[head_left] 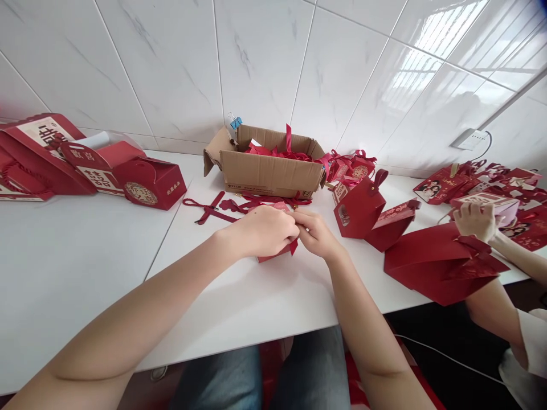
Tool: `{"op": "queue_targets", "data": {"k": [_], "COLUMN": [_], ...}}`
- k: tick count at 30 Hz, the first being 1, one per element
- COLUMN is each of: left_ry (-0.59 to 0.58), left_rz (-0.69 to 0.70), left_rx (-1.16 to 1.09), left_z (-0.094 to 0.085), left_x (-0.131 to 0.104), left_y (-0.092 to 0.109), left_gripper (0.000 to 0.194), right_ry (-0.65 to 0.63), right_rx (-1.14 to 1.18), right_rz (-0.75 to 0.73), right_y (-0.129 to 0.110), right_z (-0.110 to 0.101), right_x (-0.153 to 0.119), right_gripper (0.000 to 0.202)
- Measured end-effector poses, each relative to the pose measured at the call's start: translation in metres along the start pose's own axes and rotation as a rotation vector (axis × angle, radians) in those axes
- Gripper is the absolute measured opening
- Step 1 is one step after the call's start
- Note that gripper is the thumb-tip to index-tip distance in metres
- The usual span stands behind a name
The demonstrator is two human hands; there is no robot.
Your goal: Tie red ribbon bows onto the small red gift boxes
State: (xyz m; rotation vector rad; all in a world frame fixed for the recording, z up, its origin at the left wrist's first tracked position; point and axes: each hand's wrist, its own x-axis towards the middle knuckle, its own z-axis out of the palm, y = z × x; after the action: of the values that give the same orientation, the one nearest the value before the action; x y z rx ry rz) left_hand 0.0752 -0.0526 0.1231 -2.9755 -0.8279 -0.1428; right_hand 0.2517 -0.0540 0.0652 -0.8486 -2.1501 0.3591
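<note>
My left hand (265, 230) is closed over a small red gift box (273, 255) and covers most of it. Close against it, my right hand (317, 233) is closed too, fingertips pinched together and meeting those of the left. A red ribbon (294, 246) hangs out from between the pinched fingers at the box's right side; the rest of it is hidden. Just behind the hands lie loose dark red ribbon strips (209, 209) on the white table (239, 302).
A cardboard box (265, 172) holding red ribbons stands by the tiled wall. Red gift boxes (151, 181) sit at left, and open red boxes (359, 208) at right. A co-worker's hand (475, 221) is at the far right, near a large red box (440, 262) and piled red bags (525, 188).
</note>
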Motion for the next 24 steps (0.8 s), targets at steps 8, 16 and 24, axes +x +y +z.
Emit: {"op": "queue_targets", "data": {"k": [8, 16, 24], "left_ry": [-0.015, 0.01, -0.291], "left_rz": [0.012, -0.04, -0.201], "left_rx": [0.012, 0.024, -0.322], "left_z": [-0.003, -0.003, -0.035], "left_x": [-0.003, -0.002, -0.028], "left_y": [0.0, 0.002, -0.033], "left_gripper": [0.025, 0.027, 0.022], "right_ry": [-0.004, 0.005, 0.018], "right_rx": [0.068, 0.042, -0.041], "right_rz": [0.028, 0.05, 0.068], "right_y": [-0.001, 0.005, 0.008], "right_z": [-0.001, 0.001, 0.009], "right_x": [0.0, 0.0, -0.001], "right_gripper": [0.036, 0.042, 0.046]}}
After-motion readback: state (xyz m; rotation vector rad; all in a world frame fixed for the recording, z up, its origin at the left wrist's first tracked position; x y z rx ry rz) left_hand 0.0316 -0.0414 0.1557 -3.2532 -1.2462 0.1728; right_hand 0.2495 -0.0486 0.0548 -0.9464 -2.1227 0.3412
